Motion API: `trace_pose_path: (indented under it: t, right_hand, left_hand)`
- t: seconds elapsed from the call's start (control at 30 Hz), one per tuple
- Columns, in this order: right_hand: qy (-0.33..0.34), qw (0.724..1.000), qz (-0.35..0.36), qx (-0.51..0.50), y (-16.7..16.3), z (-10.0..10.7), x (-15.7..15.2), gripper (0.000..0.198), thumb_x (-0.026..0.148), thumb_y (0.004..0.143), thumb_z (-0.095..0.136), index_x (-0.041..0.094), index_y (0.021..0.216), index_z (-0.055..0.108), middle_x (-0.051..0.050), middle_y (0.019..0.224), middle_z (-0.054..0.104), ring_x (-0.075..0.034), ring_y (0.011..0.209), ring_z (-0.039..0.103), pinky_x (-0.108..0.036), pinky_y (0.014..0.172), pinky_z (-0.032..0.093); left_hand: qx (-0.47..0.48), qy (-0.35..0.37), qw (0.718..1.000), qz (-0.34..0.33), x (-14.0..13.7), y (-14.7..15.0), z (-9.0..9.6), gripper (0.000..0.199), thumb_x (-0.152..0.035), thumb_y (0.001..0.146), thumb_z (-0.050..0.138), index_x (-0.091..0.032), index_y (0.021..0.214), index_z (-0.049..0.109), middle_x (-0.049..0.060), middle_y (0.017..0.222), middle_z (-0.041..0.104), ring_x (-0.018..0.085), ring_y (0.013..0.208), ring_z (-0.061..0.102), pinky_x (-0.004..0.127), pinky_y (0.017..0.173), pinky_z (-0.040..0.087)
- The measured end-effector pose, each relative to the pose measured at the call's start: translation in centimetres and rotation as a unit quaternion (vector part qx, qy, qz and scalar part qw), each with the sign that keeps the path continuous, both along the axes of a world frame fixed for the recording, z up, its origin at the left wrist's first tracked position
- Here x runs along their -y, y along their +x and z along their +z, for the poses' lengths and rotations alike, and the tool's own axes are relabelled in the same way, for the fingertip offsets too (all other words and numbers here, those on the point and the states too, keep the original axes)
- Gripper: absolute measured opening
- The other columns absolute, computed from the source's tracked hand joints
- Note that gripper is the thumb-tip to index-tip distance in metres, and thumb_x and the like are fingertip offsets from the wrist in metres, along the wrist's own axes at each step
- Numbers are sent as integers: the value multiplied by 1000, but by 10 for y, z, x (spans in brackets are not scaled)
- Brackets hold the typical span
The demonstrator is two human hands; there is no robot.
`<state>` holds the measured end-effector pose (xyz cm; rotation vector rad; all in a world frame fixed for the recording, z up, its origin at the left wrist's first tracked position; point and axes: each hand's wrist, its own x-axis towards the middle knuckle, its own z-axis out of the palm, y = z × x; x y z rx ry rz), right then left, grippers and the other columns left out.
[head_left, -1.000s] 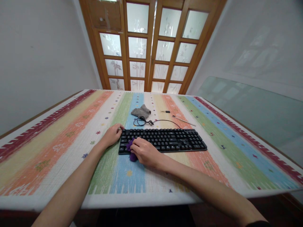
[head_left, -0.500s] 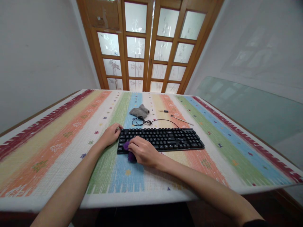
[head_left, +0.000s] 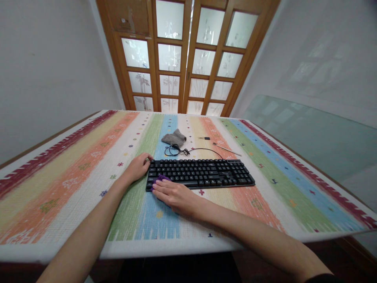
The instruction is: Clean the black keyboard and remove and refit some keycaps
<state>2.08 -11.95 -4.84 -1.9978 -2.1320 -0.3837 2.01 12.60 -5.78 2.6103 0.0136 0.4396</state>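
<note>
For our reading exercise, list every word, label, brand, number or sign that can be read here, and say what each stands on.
No words, brands or numbers are legible.
Keyboard keys: pale markings, too small to read.
Keyboard, right of the middle: faint pale marking, too small to read.
Wooden door, upper left: small white patch, no lettering discernible.
Tablecloth: red cross shape in the pattern, not lettering.

The lone view is head-worn, facing forward and down. The keyboard lies near it — the doors stand well beyond.
</note>
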Motion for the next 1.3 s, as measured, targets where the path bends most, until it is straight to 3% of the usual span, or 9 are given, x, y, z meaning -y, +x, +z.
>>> trace_pose_path:
  t: [0.13,0.23,0.37,0.43,0.63,0.73,0.93,1.3]
  right_hand:
    - [-6,1000,-14,-28,5,2,0,25,5,92,46,10,112,60,-14,125,65,-18,113,63,-29,93,54]
    - [45,998,-31,-42,7,4,-6,26,3,92,45,11,112,59,-12,116,69,-16,103,67,-25,83,56]
    - [150,988,-1,-24,3,13,-23,26,6,96,38,9,112,59,-13,117,68,-16,109,64,-27,91,54]
    - [164,986,6,-11,1,15,-33,26,7,97,37,9,111,59,-13,118,67,-17,111,63,-28,95,52]
    - [56,998,-39,1,-3,-5,-45,14,10,97,45,12,99,59,-12,105,67,-17,103,63,-31,90,52]
    - [44,998,-35,24,-5,-12,-40,14,12,99,44,12,101,58,-13,109,65,-18,105,60,-33,93,51]
    - [10,997,-26,79,-10,-5,-34,15,8,97,44,9,96,58,-14,103,62,-20,98,59,-33,86,52]
    - [1,995,-32,93,-13,-6,-31,17,8,97,44,9,97,61,-14,103,65,-20,99,59,-34,89,52]
  left_hand:
    - [1,5,1000,0,1,-1,0,20,-20,80,40,-19,87,59,5,88,66,20,78,61,34,82,49]
    - [4,6,1000,-1,0,0,-1,20,-21,79,40,-19,87,59,5,87,66,20,78,61,35,82,49]
    - [7,4,1000,-5,-4,4,-5,20,-20,77,40,-19,86,58,5,86,65,21,78,61,35,80,50]
    - [2,-1,1000,-7,-5,5,-5,20,-20,76,40,-19,84,58,5,86,65,20,77,61,34,80,50]
    - [14,0,1000,-2,-2,2,-3,20,-22,78,40,-19,86,58,6,87,65,21,82,61,35,85,49]
    - [7,1,1000,-3,0,0,-1,19,-21,78,40,-20,85,58,6,87,65,21,82,61,35,85,49]
    - [5,7,1000,2,2,-1,2,20,-20,79,40,-20,86,58,6,88,66,21,82,62,35,84,50]
    - [-3,11,1000,5,2,-1,1,20,-21,79,39,-19,87,57,6,89,65,22,82,61,35,86,48]
